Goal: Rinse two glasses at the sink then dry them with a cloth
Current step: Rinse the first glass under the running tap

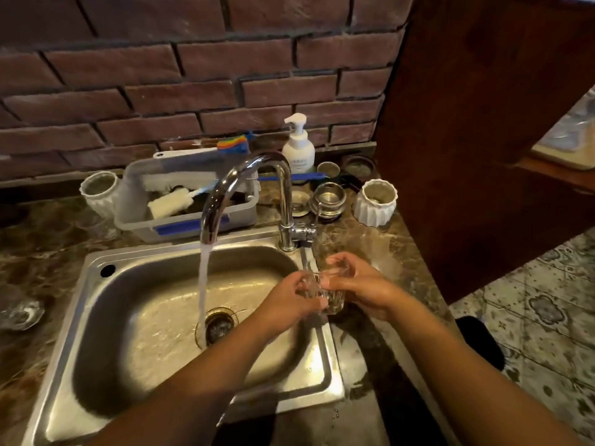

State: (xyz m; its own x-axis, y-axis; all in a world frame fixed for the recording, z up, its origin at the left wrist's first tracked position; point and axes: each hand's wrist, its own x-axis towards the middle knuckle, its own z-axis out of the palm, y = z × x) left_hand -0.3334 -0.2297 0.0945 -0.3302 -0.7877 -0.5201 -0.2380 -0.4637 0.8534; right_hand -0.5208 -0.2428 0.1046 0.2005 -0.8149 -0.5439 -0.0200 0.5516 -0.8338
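Observation:
A clear ribbed glass (325, 289) is held over the right rim of the steel sink (96, 317). My left hand (286, 304) grips its left side and my right hand (360, 284) grips its right side and rim. The chrome tap (244, 175) is running, and its stream (203, 284) falls into the drain (219, 328), to the left of the glass and apart from it. Another clear glass object (19, 312) lies on the counter at the far left, too blurred to identify. No cloth is in view.
Behind the sink stands a grey tub (190, 217) with brushes and a sponge, a white pump bottle (298, 149), metal strainers (326, 201) and two white ribbed pots (375, 202) (98, 191). A brick wall is behind and a wooden panel (483, 123) at the right; tiled floor lies beyond the counter edge.

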